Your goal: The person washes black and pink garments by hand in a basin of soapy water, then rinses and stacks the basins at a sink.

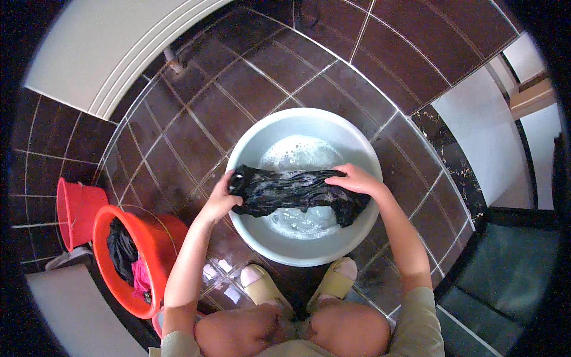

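Note:
A wet black cloth garment [290, 189] is stretched sideways between my two hands, over a pale plastic basin [303, 255]. My left hand [225, 198] grips its left end at the basin's rim. On the right, my right hand [354, 180] holds the other end, thumb and fingers pinching the fabric, and a loose part hangs down toward the water. Soapy water [303, 154] with white suds shows in the basin above and below the cloth. Whether the garment's underside touches the water is hidden.
To the left stands an orange-red bucket [167, 232] with dark and pink clothes [142, 274] inside. Behind it is a smaller red bucket [84, 214]. A pipe [173, 60] meets the dark tiled floor [263, 85]. My slippered feet [263, 283] are close to the basin.

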Tool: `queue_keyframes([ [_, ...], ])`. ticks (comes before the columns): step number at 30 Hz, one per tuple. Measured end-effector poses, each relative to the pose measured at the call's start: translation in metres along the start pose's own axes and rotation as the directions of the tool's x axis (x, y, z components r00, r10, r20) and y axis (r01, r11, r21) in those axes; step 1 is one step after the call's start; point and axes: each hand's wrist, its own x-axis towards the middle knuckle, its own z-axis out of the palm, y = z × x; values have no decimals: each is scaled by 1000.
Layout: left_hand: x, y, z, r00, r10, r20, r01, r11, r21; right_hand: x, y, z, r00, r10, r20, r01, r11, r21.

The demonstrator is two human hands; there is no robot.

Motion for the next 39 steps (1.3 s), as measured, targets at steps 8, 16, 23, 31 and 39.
queue_keyframes([
  [8, 42, -44, 74, 986, 163, -17, -63, 472, 879, 44, 29, 64, 767, -400, -501, -79, 716, -693],
  [16, 97, -113, 104, 932, 330, 147, -184, 86, 979, 83, 46, 98, 702, -384, -600, -243, 662, -709],
  [23, 134, -100, 103, 959, 273, 78, -111, 105, 988, 117, 54, 91, 683, -286, -672, -353, 677, -646],
  [31, 131, -64, 95, 990, 141, -11, -133, 955, 265, 117, 45, 56, 773, -93, -627, 386, 853, 350],
  [39, 71, -4, 135, 990, -73, -118, 13, 895, -446, 25, -43, 101, 689, -62, -722, 363, 892, 270],
])
